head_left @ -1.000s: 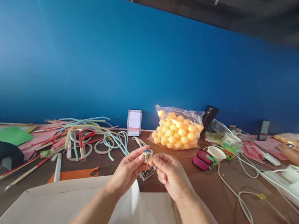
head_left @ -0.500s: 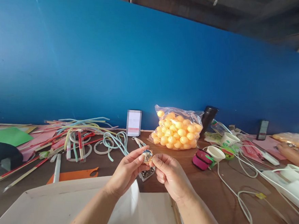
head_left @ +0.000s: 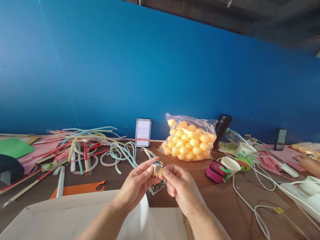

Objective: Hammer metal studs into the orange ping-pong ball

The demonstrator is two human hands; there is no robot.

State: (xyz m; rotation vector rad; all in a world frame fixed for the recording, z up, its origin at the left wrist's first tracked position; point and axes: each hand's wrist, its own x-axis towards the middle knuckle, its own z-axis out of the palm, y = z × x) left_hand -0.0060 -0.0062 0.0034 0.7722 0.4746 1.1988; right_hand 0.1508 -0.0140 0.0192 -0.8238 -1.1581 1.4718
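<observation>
Above the desk, my left hand (head_left: 137, 186) pinches a shiny silver round piece (head_left: 157, 167) between thumb and fingertips. Its face is mirror-like at the top, with a cluster of small bright shapes too fine to tell apart. My right hand (head_left: 181, 187) is closed, thumb and forefinger pressed together at the right edge of the same piece; anything small between those fingertips is hidden. Just below and behind the hands lies a small white box (head_left: 157, 186) of dark metallic beads or bits, partly covered by my fingers.
A clear bag of orange balls (head_left: 190, 142) stands behind my hands, beside a black bottle (head_left: 223, 130). A phone (head_left: 143, 132) leans on the blue wall. Tubes and sticks (head_left: 86, 151) lie left; a paper cup (head_left: 230, 164), cables and another person's hand (head_left: 314, 165) are right.
Both hands stay in nearly the same place. The silver round piece has tilted slightly between the fingers, showing more of its clustered face.
</observation>
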